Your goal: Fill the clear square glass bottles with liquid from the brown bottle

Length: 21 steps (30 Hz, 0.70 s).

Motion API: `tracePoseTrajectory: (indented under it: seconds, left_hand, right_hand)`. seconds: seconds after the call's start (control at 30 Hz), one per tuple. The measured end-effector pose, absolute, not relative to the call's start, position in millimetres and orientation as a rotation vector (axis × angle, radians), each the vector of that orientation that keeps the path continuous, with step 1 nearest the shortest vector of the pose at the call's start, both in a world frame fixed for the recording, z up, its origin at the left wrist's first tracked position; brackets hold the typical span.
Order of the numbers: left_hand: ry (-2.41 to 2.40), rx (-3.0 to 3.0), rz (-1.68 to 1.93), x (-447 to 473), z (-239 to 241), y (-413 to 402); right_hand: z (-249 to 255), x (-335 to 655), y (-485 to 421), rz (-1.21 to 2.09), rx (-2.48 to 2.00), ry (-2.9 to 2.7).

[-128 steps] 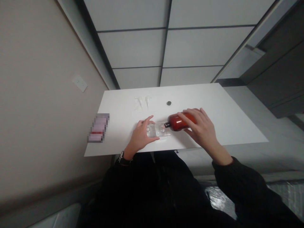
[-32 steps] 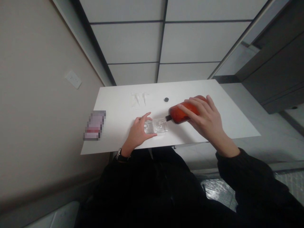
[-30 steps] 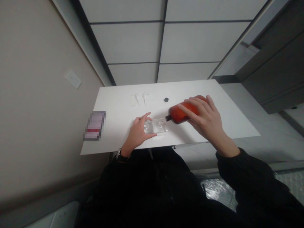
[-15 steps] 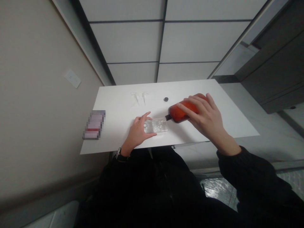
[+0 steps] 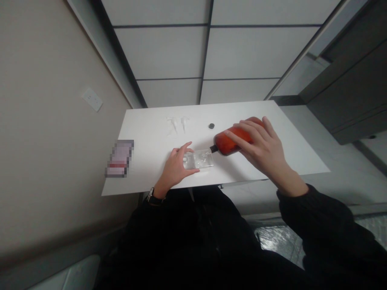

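Note:
My right hand (image 5: pixel 258 139) is wrapped round an amber bottle (image 5: pixel 225 143), which is tilted so that its dark neck points left and down. The mouth of the neck lies at the right end of a clear plastic container (image 5: pixel 204 158); whether the two touch I cannot tell. My left hand (image 5: pixel 177 164) grips that container from the left, thumb on the near side and fingers on the far side. Clear shapes or liquid inside the container are too faint to make out. A small dark round cap (image 5: pixel 211 126) lies on the table behind the bottle's neck.
Two pale clear nozzle-like pieces (image 5: pixel 178 124) lie towards the back of the white table (image 5: pixel 145 137). A pixelated flat item (image 5: pixel 120 158) rests at the table's left edge. A wall with a socket (image 5: pixel 92 100) stands at the left, and white panels (image 5: pixel 169 52) rise behind.
The bottle and my right hand have shifted very slightly. My left hand and the container stay in place.

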<state>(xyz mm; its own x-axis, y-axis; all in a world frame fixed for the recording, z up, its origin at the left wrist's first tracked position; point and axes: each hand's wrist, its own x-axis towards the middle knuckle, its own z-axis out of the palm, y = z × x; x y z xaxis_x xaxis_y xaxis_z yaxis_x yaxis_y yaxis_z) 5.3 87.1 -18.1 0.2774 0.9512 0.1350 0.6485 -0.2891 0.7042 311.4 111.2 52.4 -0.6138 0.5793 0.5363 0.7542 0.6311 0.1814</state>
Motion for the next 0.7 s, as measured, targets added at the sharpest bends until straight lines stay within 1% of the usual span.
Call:
tracePoseTrajectory:
  seconds: [0.53,0.7]
  left_hand:
    - [1.435,2.031,0.752,5.5,-16.5,86.1]
    - [1.43,2.035,0.765,4.9,-20.5,87.5]
  right_hand:
    - [58.5,310.2,112.2,-0.728,-1.013,-2.439]
    - [56.9,310.4,113.3,-0.683,-0.977,-2.433]
